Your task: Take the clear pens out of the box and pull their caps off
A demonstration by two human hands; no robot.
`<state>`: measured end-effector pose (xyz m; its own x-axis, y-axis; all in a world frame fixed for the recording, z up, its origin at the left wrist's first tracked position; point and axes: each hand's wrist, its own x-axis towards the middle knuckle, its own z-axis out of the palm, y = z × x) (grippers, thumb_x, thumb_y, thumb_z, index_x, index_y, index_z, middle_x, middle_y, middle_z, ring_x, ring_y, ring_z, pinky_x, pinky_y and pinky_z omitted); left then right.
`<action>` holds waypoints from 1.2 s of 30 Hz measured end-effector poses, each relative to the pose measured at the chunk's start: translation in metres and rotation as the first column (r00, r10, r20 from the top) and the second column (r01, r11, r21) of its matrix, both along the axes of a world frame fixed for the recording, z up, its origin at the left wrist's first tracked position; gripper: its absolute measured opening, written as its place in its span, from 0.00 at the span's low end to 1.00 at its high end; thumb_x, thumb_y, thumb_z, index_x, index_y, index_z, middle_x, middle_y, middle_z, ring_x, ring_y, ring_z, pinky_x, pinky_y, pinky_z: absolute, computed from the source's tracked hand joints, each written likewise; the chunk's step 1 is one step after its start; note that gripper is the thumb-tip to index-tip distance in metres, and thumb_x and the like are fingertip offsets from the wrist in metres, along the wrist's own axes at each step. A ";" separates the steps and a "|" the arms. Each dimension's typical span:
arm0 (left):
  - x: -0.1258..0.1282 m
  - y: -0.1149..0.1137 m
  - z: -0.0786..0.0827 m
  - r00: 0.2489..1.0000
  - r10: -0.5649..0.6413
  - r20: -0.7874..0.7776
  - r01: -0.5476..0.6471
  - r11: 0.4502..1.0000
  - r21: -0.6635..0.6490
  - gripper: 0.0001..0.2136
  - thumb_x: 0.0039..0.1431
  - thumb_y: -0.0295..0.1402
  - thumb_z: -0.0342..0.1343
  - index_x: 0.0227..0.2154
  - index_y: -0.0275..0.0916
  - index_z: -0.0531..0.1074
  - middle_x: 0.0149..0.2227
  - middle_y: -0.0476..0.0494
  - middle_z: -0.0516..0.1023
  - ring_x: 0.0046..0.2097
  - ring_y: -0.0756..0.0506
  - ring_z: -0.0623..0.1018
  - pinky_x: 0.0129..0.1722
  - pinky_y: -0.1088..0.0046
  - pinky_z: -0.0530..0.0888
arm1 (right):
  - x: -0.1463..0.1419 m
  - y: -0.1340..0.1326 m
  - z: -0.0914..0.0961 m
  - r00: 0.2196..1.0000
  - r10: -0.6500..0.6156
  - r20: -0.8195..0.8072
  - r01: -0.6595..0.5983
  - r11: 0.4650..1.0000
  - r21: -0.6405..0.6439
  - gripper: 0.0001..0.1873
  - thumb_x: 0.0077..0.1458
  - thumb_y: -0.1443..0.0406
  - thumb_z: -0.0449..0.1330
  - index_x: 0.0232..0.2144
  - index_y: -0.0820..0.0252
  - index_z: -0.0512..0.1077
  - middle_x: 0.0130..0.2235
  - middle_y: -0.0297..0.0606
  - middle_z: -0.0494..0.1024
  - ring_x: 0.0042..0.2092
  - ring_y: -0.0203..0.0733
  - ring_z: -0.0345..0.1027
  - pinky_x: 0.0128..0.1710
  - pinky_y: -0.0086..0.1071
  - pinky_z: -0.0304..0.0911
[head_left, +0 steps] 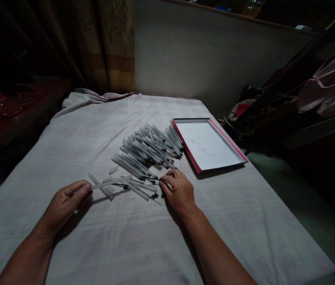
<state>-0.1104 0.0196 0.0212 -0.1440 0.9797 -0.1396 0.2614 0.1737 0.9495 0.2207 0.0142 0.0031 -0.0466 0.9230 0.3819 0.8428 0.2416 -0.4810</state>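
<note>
Between the thumb and fingers of my left hand (71, 196) is one end of a translucent pen barrel (111, 182), which points right and slightly upward. My right hand (178, 190) pinches a thin dark pen refill (151, 178) that extends left toward the barrel; whether the two touch is unclear. Loose barrels and pen parts lie below and between my hands, among them a barrel (142, 192) and small black caps (155, 196). Just beyond them, a large pile of pens (146, 144) with dark ends spreads over the cloth.
A shallow box lid (212, 144) with red sides and a white inside lies right of the pile. White checked cloth (96, 241) covers the table. A curtain (115, 39) and a pale wall (182, 51) stand behind; dark furniture (37, 107) is at left.
</note>
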 end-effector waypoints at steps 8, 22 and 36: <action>-0.006 0.004 -0.001 0.989 0.115 0.098 -0.114 0.993 -0.008 0.19 0.50 0.52 0.65 0.29 0.40 0.72 0.19 0.54 0.68 0.22 0.52 0.65 0.20 0.76 0.63 | -0.016 -0.003 0.006 0.991 0.123 0.054 -0.125 0.992 0.030 0.09 0.61 0.65 0.62 0.42 0.54 0.81 0.34 0.42 0.80 0.38 0.46 0.71 0.38 0.35 0.65; 0.052 -0.017 0.010 0.961 -0.266 -0.080 0.268 0.963 0.014 0.17 0.48 0.50 0.65 0.32 0.40 0.76 0.25 0.47 0.77 0.26 0.47 0.75 0.24 0.74 0.71 | -0.027 -0.013 0.018 0.654 0.050 -0.755 -0.421 0.853 -0.308 0.25 0.57 0.47 0.59 0.20 0.60 0.71 0.18 0.29 0.67 0.21 0.32 0.60 0.22 0.26 0.56; 0.048 -0.016 0.017 0.736 -0.499 -0.457 0.596 0.798 0.088 0.15 0.62 0.46 0.53 0.27 0.42 0.74 0.24 0.48 0.76 0.26 0.48 0.75 0.29 0.76 0.69 | -0.016 -0.011 0.027 0.713 0.128 -0.689 -0.553 0.707 -0.441 0.21 0.56 0.54 0.62 0.18 0.60 0.73 0.17 0.29 0.67 0.21 0.32 0.58 0.22 0.26 0.52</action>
